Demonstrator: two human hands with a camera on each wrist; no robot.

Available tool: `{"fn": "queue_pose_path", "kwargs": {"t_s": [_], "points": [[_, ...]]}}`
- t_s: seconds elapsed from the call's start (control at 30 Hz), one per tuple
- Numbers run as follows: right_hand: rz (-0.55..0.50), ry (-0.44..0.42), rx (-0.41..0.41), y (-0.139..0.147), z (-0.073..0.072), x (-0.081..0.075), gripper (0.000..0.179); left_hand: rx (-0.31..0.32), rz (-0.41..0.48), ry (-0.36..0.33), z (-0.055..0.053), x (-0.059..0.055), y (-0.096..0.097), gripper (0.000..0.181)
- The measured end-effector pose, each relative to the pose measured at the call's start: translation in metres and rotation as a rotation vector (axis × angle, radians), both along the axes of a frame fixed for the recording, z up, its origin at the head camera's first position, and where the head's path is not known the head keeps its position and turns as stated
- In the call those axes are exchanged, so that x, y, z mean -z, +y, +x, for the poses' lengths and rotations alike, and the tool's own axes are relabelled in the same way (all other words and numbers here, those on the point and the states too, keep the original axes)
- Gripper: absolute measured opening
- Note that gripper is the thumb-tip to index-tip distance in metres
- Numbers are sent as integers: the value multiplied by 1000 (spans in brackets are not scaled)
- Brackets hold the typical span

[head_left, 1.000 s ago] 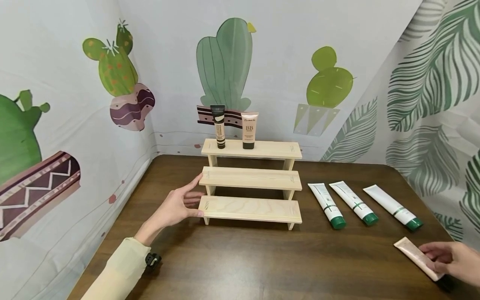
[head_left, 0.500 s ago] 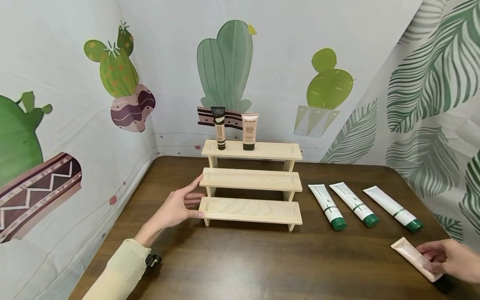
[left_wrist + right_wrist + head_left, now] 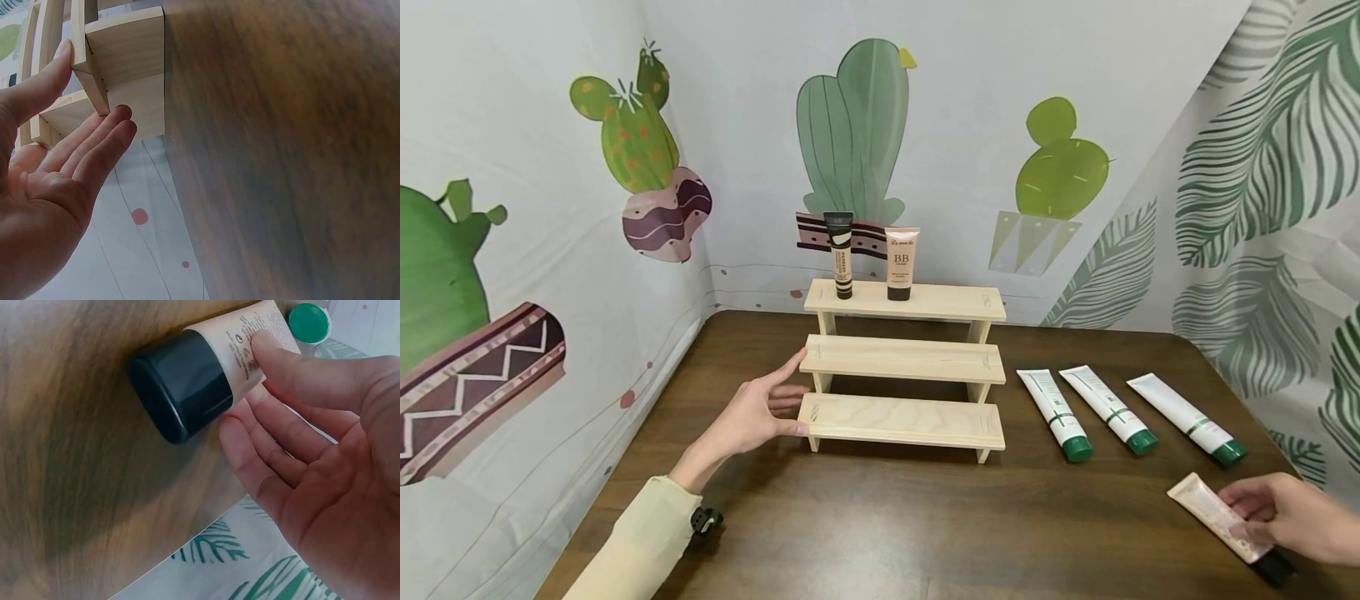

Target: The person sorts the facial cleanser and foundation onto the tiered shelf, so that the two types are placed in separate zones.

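On the table stands a three-tier wooden display stand (image 3: 901, 360). My left hand (image 3: 754, 415) touches its left end, thumb at the bottom board's corner and index finger at the middle board; the other fingers extend beside it. At lower right my right hand (image 3: 1288, 512) pinches a pink cosmetic tube (image 3: 1217, 518) between thumb and fingers. In the right wrist view its black cap (image 3: 178, 387) points away from the palm, over a shadow on the wood. A black-and-beige tube (image 3: 841, 258) and a pink BB cream tube (image 3: 900, 265) stand upright on the top board.
Three white tubes with green caps lie right of the stand: a left one (image 3: 1056, 415), a middle one (image 3: 1108, 410) and a right one (image 3: 1187, 418). Behind the brown table (image 3: 880, 525) hangs a white cloth (image 3: 955, 125) printed with cacti and leaves.
My right hand has shifted left and slightly up in the head view with the pink cosmetic tube, and more of the black cap shows. The left hand stays at the stand.
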State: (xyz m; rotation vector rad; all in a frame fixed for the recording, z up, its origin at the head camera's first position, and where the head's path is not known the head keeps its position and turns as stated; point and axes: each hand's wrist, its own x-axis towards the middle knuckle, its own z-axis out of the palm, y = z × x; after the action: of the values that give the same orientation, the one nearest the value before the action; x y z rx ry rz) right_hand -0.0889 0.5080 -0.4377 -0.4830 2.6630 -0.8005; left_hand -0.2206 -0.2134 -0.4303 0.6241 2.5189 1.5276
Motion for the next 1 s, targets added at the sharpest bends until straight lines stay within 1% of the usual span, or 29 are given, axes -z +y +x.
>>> {"fn": "queue_pose_path", "kwargs": {"t_s": [0.13,0.27,0.33,0.47,0.57,0.67,0.77,0.83,0.93,1.0], "points": [[47,-13,46,-8,-1,-5,19,7,1,5,0,0,0,118],[48,-18,66,-17,-3,-8,22,11,2,9,0,1,0,117],[13,14,48,-20,-3,-9,22,11,4,9,0,1,0,117],[-58,136,25,-26,-3,-9,21,11,0,12,-1,1,0,117],[-48,197,55,-34,-4,-12,22,11,-6,15,-1,2,0,117],[-42,241,88,-44,-5,-13,26,12,-7,18,-2,2,0,117],[-60,308,111,-52,-6,-13,27,11,-9,16,-1,2,0,117],[-62,328,135,-58,-8,-14,29,7,-13,10,-1,2,0,117],[-55,322,187,-70,-11,-18,32,-3,-17,-1,-1,1,0,118],[-65,324,202,-77,-14,-20,33,-4,-18,-1,-1,1,0,118]]}}
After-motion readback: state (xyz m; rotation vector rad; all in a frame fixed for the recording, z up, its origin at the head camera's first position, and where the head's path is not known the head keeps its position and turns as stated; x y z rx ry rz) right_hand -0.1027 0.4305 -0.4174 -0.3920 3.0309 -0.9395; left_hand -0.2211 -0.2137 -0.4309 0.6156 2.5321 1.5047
